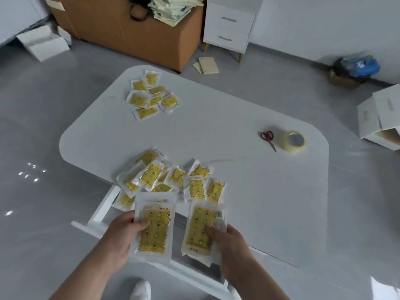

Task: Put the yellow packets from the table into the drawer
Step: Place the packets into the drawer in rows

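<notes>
Left hand (118,233) gripping yellow packets (154,228), right hand (226,239) gripping another stack (200,229)

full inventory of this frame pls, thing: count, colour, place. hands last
far packets: about seven, yellow in clear wrap, far left of table
near packets: a loose pile, count unclear, yellow, table's near edge
held packets: one stack per hand, yellow, over the drawer
table: one, white, centre
drawer: one, white, open under the near edge
scissors: one, red handles, right side of table
tape roll: one, clear-yellowish, beside the scissors
white cabinet: one, two drawers, far wall
brown cabinet: one, far left, papers piled on top
white boxes: several, on the floor right and far left
left hand: gripping a stack
right hand: gripping a stack
</notes>
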Motion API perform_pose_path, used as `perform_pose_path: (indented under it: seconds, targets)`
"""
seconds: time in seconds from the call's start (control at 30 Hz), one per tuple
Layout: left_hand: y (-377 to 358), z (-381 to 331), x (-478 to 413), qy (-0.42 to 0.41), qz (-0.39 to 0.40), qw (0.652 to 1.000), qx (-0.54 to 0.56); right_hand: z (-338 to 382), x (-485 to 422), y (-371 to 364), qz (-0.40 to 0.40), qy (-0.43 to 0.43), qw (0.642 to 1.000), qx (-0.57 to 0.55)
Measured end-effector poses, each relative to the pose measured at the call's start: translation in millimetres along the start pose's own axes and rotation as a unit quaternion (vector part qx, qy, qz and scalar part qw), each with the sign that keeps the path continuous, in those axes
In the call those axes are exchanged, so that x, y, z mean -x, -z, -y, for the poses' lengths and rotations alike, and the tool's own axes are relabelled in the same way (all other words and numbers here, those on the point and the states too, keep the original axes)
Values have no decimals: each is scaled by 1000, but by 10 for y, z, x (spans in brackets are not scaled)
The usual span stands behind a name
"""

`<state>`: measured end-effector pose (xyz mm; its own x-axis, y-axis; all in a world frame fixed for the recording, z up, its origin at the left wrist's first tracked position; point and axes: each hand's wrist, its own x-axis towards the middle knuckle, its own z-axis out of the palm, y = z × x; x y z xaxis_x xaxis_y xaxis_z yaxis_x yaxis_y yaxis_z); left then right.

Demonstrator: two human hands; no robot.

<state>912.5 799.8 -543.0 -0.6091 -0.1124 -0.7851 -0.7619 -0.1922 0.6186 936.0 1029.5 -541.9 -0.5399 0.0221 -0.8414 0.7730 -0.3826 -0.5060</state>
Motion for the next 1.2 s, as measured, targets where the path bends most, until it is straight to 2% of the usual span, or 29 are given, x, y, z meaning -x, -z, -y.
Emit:
perform_pose_path:
  seconds: [0.13,0.27,0.43,0.7,0.9,1.13,1.2]
  targets:
    - [224,514,-672,15,5,999,-52,-705,-708,9,1,-33,999,29]
    - [489,1002,-1260,17,-1,994,-110,-1430,-1296,33,-32,-64,996,60]
    - [647,1408,-1939,21,-5,983,-180,-1949,-1956,23,-75,-97,991,61]
    - [429,1642,-2913,-28,-47,955,-290,-2052,-2820,-75,-100,-62,990,74]
    - [404,1789,-3273,-51,-87,928,-358,-2065,-3269,-214,-103,-29,983,151]
    - [379,1825,-3413,-118,-130,875,-451,-2065,-3424,-280,-172,21,947,270]
    - [371,1821,-3436,-142,-136,849,-491,-2050,-3450,-299,-179,46,929,321]
